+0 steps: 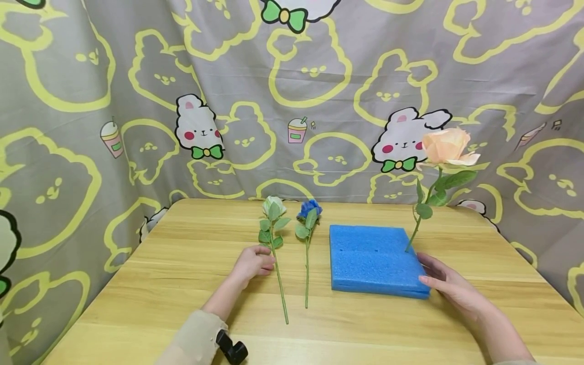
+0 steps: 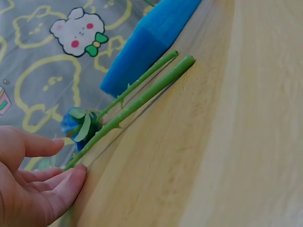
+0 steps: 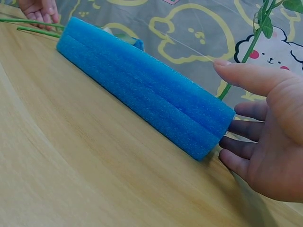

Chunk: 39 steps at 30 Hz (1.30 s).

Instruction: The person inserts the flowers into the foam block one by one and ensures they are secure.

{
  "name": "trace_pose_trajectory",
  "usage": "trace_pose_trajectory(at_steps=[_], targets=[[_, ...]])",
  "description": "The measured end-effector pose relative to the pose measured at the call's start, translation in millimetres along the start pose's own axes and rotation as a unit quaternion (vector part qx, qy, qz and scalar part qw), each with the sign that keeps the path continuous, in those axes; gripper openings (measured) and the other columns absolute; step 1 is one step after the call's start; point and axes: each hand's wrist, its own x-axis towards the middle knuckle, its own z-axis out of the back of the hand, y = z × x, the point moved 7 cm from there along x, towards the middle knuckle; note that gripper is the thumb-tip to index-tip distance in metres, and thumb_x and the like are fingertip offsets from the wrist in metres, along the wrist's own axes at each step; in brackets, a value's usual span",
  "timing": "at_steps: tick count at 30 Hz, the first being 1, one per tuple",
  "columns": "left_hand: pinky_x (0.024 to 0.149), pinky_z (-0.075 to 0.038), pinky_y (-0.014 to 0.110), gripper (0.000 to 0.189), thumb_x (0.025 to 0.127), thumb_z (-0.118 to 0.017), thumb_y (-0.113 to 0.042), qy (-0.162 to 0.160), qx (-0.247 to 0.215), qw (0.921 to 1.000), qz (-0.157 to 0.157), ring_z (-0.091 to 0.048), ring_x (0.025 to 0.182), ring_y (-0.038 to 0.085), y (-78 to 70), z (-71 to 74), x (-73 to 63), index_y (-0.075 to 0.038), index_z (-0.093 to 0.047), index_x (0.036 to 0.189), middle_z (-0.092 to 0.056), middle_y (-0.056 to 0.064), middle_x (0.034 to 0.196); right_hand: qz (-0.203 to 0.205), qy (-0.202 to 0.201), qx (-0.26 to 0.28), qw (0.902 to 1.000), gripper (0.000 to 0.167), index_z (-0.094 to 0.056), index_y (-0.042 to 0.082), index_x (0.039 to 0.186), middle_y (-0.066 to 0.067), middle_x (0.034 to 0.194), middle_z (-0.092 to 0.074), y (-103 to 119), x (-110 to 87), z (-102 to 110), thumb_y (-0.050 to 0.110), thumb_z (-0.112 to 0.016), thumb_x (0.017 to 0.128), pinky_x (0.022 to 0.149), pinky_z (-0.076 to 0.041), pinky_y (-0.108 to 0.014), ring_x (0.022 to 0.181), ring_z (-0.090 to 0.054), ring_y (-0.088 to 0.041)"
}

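A white rose [image 1: 274, 206] with a long green stem lies on the table, and my left hand [image 1: 253, 264] is at that stem. In the left wrist view, the thumb and fingers stand apart, fingertips [image 2: 79, 172] beside the stem [image 2: 128, 111]; whether they touch it is hard to tell. Just right of it lies a blue rose [image 1: 309, 210]. My right hand [image 1: 449, 286] rests its extended fingers against the right side of a blue foam block [image 1: 374, 261]. A peach rose [image 1: 446, 147] stands in the block near its right edge, leaning slightly right.
The wooden table [image 1: 182, 284] carries all these things. Behind it hangs a grey patterned curtain [image 1: 255, 76], close to the table's back edge. Small dark holes show in the foam's top. A black device [image 1: 231, 348] is strapped at the left sleeve.
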Motion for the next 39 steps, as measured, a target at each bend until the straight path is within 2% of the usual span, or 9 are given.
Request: trace_pose_trajectory(at_steps=[7, 17, 22, 31, 39], targets=[[0.064, -0.056, 0.034, 0.035, 0.082, -0.063, 0.001, -0.011, 0.001, 0.9999, 0.006, -0.063, 0.070, 0.021, 2.4, -3.0, 4.6, 0.013, -0.052, 0.113, -0.065, 0.017, 0.088, 0.000, -0.001, -0.005, 1.0000, 0.068, -0.008, -0.012, 0.143, -0.035, 0.146, -0.006, 0, -0.2, 0, 0.011, -0.050, 0.095, 0.084, -0.032, -0.004, 0.105, -0.033, 0.022], [0.052, -0.051, 0.027, 0.039, 0.075, -0.066, 0.003, -0.028, 0.040, 0.9984, 0.029, -0.056, 0.067, 0.018, -0.5, -10.0, 8.0, 0.008, -0.050, 0.111, -0.057, 0.012, 0.082, -0.003, -0.004, -0.004, 1.0000, 0.068, -0.008, -0.012, 0.142, -0.035, 0.146, -0.006, 2, -0.5, 0, 0.012, -0.051, 0.095, 0.084, -0.032, -0.004, 0.104, -0.034, 0.022], [0.053, -0.052, 0.029, 0.038, 0.076, -0.064, 0.005, -0.018, 0.036, 0.9989, 0.025, -0.057, 0.067, 0.019, -1.5, -11.2, 6.0, 0.009, -0.048, 0.111, -0.056, 0.013, 0.083, -0.004, -0.005, -0.004, 1.0000, 0.068, -0.008, -0.012, 0.142, -0.036, 0.145, -0.006, 2, -0.6, 0, 0.012, -0.051, 0.095, 0.084, -0.032, -0.005, 0.105, -0.034, 0.022], [0.053, -0.054, 0.026, 0.030, 0.081, -0.061, 0.007, 0.008, -0.025, 0.9982, 0.054, -0.056, 0.059, 0.016, 2.5, -12.3, 3.0, 0.012, -0.050, 0.108, -0.058, 0.012, 0.076, -0.009, -0.006, -0.002, 0.9999, 0.067, -0.009, -0.011, 0.143, -0.035, 0.146, -0.007, -1, -1.1, 0, 0.013, -0.050, 0.095, 0.084, -0.032, -0.005, 0.104, -0.034, 0.022], [0.051, -0.053, 0.025, 0.022, 0.083, -0.059, 0.005, 0.029, -0.030, 0.9970, 0.065, -0.055, 0.055, 0.015, 2.2, -13.1, 0.6, 0.014, -0.053, 0.103, -0.057, 0.011, 0.070, -0.004, -0.004, -0.001, 1.0000, 0.065, -0.009, -0.011, 0.143, -0.035, 0.146, -0.007, 0, -1.0, 0, 0.013, -0.048, 0.096, 0.084, -0.033, -0.005, 0.105, -0.034, 0.021]])
